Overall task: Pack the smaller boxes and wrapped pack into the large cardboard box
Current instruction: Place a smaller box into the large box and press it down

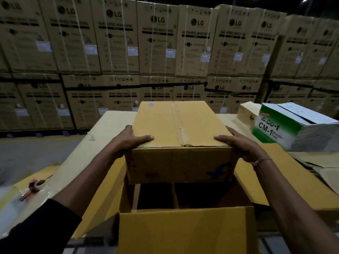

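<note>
Two hands (132, 142) around rectangular cardboard box (180, 142)

We see two bare forearms ending in bare hands. The left arm wears a dark, perhaps black, sleeve (36, 230) pushed toward the elbow. On the right wrist sits a thin thread band (260, 161), its colour unclear.

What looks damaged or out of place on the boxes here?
The small box held by both hands has its top tape seam wrinkled and torn near the front edge. The green-and-white carton on the right sits tilted.
</note>
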{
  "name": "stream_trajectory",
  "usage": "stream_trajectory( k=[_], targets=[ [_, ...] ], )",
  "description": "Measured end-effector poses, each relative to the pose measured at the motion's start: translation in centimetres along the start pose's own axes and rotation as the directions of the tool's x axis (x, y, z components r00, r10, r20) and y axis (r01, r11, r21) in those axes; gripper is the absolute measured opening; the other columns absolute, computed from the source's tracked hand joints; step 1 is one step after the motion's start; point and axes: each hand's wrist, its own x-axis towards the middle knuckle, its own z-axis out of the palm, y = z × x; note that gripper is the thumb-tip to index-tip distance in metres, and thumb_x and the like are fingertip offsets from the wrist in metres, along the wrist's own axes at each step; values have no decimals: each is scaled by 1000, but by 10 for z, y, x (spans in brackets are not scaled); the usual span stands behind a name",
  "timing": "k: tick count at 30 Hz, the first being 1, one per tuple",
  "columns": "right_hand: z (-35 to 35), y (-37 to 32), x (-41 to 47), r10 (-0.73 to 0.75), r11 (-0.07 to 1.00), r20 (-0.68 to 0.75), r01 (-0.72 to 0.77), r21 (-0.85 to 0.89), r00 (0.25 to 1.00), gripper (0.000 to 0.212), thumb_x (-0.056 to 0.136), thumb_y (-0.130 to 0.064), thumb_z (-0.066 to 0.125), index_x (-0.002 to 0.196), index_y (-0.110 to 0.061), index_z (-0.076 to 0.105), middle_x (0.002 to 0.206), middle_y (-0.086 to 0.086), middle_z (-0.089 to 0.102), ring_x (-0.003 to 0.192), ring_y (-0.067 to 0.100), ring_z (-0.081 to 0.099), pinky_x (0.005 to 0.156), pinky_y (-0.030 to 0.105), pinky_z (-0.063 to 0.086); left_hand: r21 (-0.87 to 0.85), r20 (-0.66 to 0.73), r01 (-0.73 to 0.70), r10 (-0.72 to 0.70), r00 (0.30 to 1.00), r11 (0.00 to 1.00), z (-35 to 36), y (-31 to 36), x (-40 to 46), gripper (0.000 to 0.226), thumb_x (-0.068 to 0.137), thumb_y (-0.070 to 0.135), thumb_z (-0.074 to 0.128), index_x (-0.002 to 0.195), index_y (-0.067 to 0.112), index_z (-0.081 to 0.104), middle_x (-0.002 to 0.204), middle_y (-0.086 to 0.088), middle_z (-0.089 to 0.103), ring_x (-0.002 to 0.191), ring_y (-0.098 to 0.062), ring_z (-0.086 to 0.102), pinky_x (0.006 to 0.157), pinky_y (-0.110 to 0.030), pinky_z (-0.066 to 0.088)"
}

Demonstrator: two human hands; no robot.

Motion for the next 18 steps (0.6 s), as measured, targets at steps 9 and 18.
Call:
stream_trajectory(
  k=[9, 18],
  targets=[
    [17, 50, -6, 99, 995, -15, -99, -18, 995, 109, 72, -44, 91, 162, -35, 29, 156, 8, 42, 114, 28, 57, 96, 49, 53, 142, 65, 101, -112, 992, 985, 16, -54, -10, 137, 36, 84, 86, 145, 17, 38, 140, -2, 53, 121, -26, 55, 99, -48, 53],
    [26, 77, 17, 149, 941, 88, -114, -318, 985, 112, 73, -59, 86, 162, -31, 25, 167, 6, 25, 148, 35, 33, 115, 47, 38, 460, 57, 160, -209, 976, 873, 66, -70, -4, 130, 59, 74, 82, 155, 9, 23, 156, -14, 41, 134, -33, 48, 100, -43, 50]
  ],
)
